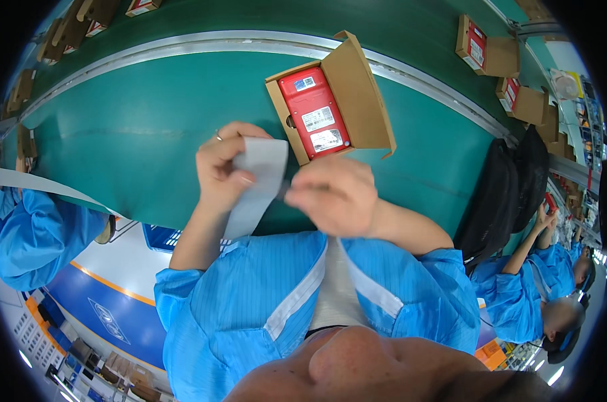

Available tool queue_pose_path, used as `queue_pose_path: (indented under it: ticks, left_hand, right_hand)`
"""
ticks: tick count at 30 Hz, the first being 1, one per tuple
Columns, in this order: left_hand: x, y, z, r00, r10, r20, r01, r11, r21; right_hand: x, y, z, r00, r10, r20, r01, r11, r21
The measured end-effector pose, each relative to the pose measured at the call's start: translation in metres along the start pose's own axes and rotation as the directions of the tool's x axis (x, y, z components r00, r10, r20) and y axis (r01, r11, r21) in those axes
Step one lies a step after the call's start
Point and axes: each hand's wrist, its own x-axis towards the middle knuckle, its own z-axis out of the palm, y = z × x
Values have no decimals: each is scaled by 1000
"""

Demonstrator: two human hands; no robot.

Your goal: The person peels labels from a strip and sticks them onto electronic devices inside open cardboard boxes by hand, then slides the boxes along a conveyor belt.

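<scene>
Your left hand (218,166) gripped a pale grey strip (266,164) between thumb and fingers, its lower end running toward seven o'clock; your right hand (340,194), blurred, was just beside the strip at three o'clock, fingers drawn in, though whether it held anything I cannot tell; at twelve o'clock from that hand lay an open brown carton (358,97) on the green work surface (156,134), a labelled red device (311,100) inside; its flap opened toward two o'clock.
</scene>
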Motion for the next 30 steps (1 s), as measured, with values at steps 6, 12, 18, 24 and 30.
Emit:
queue_pose_path:
  ticks: [6, 12, 18, 24, 30]
  left_hand:
    - [6, 1, 12, 969, 8, 245, -143, 831, 537]
    - [-1, -8, 30, 936, 87, 341, -334, 522, 785]
    - [-3, -14, 29, 934, 86, 347, -337, 537, 773]
    - [-3, -15, 29, 938, 81, 337, -325, 540, 776]
    - [-4, -14, 29, 937, 75, 340, -327, 528, 784]
  right_hand:
    - [17, 18, -16, 948, 282, 145, -268, 957, -110]
    - [30, 63, -35, 569, 788, 235, -741, 616, -269]
    - [32, 68, -32, 556, 774, 303, -673, 633, -382]
    - [33, 70, -30, 581, 750, 316, -611, 658, -440]
    - [30, 67, -27, 604, 736, 305, -570, 666, -481]
